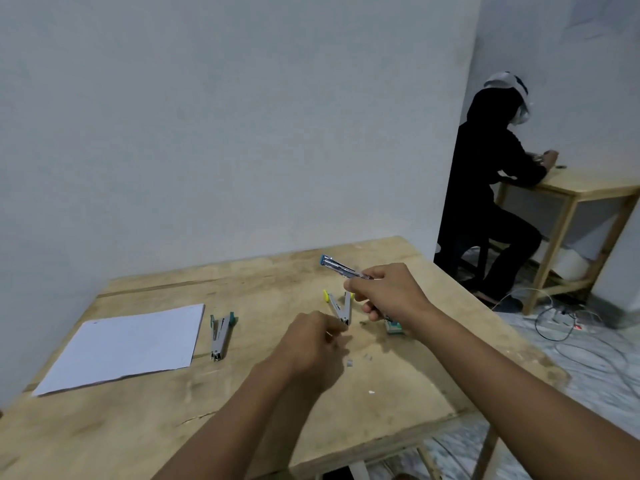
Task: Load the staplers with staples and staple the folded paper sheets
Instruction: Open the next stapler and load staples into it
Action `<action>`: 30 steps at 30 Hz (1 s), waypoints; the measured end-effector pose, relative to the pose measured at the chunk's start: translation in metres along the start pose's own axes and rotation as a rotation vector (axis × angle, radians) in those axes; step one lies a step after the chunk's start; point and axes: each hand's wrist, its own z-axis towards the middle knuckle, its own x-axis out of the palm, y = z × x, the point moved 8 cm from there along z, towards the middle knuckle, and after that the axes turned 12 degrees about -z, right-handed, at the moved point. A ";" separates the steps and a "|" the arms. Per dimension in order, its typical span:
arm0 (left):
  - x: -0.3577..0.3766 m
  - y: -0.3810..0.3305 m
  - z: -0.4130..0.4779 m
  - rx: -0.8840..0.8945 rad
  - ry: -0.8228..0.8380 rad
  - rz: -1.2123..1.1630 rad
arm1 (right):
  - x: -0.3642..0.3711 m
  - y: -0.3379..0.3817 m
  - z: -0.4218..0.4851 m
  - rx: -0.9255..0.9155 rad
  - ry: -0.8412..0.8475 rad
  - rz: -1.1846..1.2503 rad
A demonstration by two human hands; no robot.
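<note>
My right hand grips a blue-ended metal stapler and holds it above the wooden table, its blue tip pointing far left. Below it a yellow-tipped stapler lies spread open on the table. My left hand hovers just in front of that stapler with fingers curled; what they pinch is hidden. A green-tipped stapler lies opened flat beside a stack of white paper at the left. Small staple pieces lie loose near my left hand.
A small teal staple box sits under my right wrist. Another person in dark clothes sits at a second wooden table at the far right. Cables lie on the floor there.
</note>
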 end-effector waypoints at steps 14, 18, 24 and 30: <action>-0.076 0.027 -0.011 -0.366 -0.411 -1.388 | 0.067 0.066 -0.025 -0.489 0.106 -0.507; -0.096 0.034 -0.015 -0.318 -0.502 -1.511 | 0.078 0.072 -0.030 -0.453 0.217 -0.401; -0.133 0.022 -0.020 -0.143 -0.375 -0.663 | 0.063 0.061 -0.011 -0.340 0.124 -0.379; -0.063 0.021 -0.018 0.058 0.113 0.433 | 0.074 0.029 -0.006 -0.329 0.199 -0.763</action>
